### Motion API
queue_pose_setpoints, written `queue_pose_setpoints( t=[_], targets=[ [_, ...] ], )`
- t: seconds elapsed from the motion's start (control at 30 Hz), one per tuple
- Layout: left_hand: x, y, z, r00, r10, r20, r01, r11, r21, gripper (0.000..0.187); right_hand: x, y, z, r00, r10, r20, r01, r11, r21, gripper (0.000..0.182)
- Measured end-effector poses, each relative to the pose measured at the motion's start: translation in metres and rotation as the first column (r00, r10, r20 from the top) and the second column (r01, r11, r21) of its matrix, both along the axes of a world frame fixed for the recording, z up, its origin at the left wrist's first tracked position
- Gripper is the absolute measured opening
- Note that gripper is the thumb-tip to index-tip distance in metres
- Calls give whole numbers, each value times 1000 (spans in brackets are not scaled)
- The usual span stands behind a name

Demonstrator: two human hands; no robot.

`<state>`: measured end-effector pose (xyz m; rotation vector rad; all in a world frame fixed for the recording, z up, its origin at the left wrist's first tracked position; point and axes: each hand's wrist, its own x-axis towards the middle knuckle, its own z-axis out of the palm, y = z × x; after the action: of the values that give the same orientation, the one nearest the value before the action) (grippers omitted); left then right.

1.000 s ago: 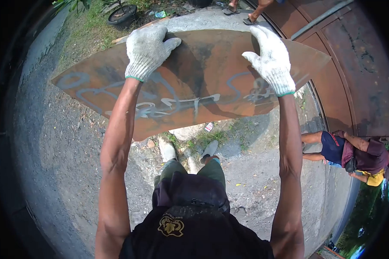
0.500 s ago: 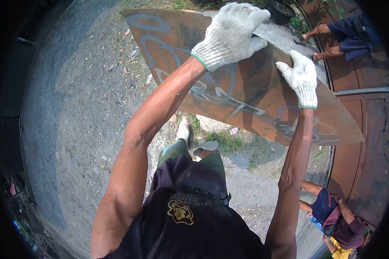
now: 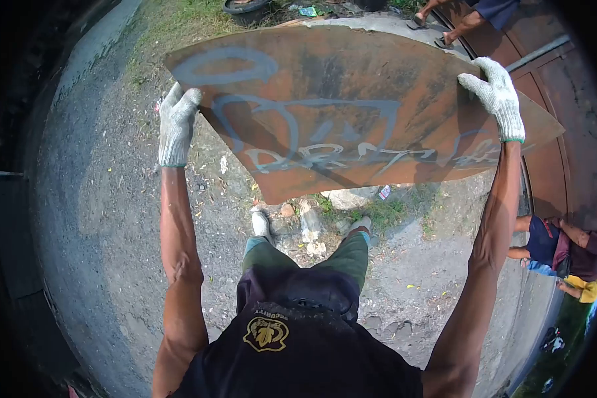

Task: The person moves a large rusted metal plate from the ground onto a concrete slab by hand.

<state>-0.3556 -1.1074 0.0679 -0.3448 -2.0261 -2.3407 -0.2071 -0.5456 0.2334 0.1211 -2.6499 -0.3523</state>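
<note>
Holding rusty metal sheet [image 3: 351,106] out in front at arm's length, above the gravel ground [image 3: 99,219], sprayed side facing me. Left hand [image 3: 176,126] clamps the left edge, fingers pressed together over the rim; right hand [image 3: 497,96] hooks the upper right edge the same way. 2 grips set wide apart so the sheet stays level. Thumbs are behind the metal, probably pinching. Another person [image 3: 557,245] crouches off to my right, well apart.

A rusty metal sheet [image 3: 351,106] is showing pale blue and white spray-painted scrawl, too loose to be read as words. A dark shirt [image 3: 292,358] is bearing a gold emblem [image 3: 266,332] with small lettering above it, appearing to read "SECURITY".
</note>
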Motion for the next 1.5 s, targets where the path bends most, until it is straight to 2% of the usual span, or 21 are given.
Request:
queue_pose_setpoints(
  t=[0.03, 0.07, 0.1, 0.13, 0.2, 0.23, 0.27, 0.33, 0.37, 0.43, 0.47, 0.53, 0.67, 0.73, 0.87, 0.9, 0.93, 1.1, 1.23, 1.33, 1.5],
  targets=[
    [-12, 7, 8, 990, -139, 13, 137, 988, 66, 47, 1, -11, 11, 994, -108, 17, 109, 993, -48, 55],
    [-17, 10, 11, 987, -158, -3, 158, 987, -5, 42, 2, -23, 8, 976, -220, 9, 220, 971, -91, 55],
    [-16, 13, 24, 977, -199, 77, 202, 979, -24, 40, 0, -19, 6, 969, -245, 22, 246, 967, -74, 56],
    [-11, 12, 35, 960, -232, 159, 240, 970, -36, 38, 2, -45, 21, 926, -349, 147, 365, 926, -98, 58],
    [-8, 12, 33, 952, -241, 190, 245, 970, 3, 37, 9, -56, -4, 936, -286, -204, 279, 958, -61, 61],
    [-7, 11, 30, 947, -257, 191, 255, 966, 39, 36, 15, -71, -13, 904, -314, -290, 293, 949, -113, 63],
    [-10, 10, 26, 960, -214, 179, 224, 974, -38, 34, 23, -92, -25, 862, -342, -373, 301, 939, -166, 65],
    [-6, 11, 33, 947, -280, 161, 278, 960, 30, 33, 46, -131, -68, 856, -289, -429, 216, 953, -213, 66],
    [-7, 12, 35, 946, -285, 157, 281, 959, 50, 33, 55, -157, -98, 878, -244, -411, 143, 955, -261, 68],
    [-8, 15, 39, 943, -295, 153, 287, 955, 74, 33, 75, -225, -159, 934, -342, -105, 278, 878, -389, 74],
    [-10, 15, 37, 948, -287, 134, 278, 957, 85, 32, 87, -255, -192, 958, -288, -1, 248, 823, -511, 77],
    [-18, 18, 29, 956, -282, 86, 274, 957, 91, 31, 95, -317, -248, 937, -271, 220, 348, 694, -631, 92],
    [-23, 19, 19, 958, -273, 84, 263, 958, 115, 31, 69, -421, -331, 905, -275, 325, 425, 557, -713, 122],
    [-16, 24, 27, 976, -192, 105, 175, 972, 154, 31, 46, -459, -328, 888, -298, 350, 459, 551, -697, 126],
    [-34, 18, 10, 960, -248, 133, 222, 958, 182, 29, -16, -504, -360, 732, -541, 413, 634, 322, -703, 123],
    [-36, 10, 6, 952, -233, 198, 212, 969, 124, 28, -26, -514, -371, 713, -596, 369, 624, 301, -721, 119],
    [-43, 8, -8, 957, -175, 232, 161, 984, 77, 27, -32, -523, -377, 707, -640, 301, 606, 327, -725, 113],
    [-68, 14, -17, 929, -216, 300, 173, 971, 162, 29, -57, -534, -384, 624, -626, 468, 745, 295, -599, 102],
    [-99, 18, -43, 916, -209, 343, 151, 970, 188, 35, -70, -539, -398, 592, -649, 477, 799, 400, -448, 100],
    [-116, 14, -62, 900, -236, 367, 170, 964, 204, 37, -71, -541, -396, 530, -644, 552, 848, 411, -335, 93],
    [-143, 10, -95, 856, -206, 474, 117, 971, 210, 39, -75, -545, -403, 485, -623, 614, 873, 304, -381, 95]
  ],
)
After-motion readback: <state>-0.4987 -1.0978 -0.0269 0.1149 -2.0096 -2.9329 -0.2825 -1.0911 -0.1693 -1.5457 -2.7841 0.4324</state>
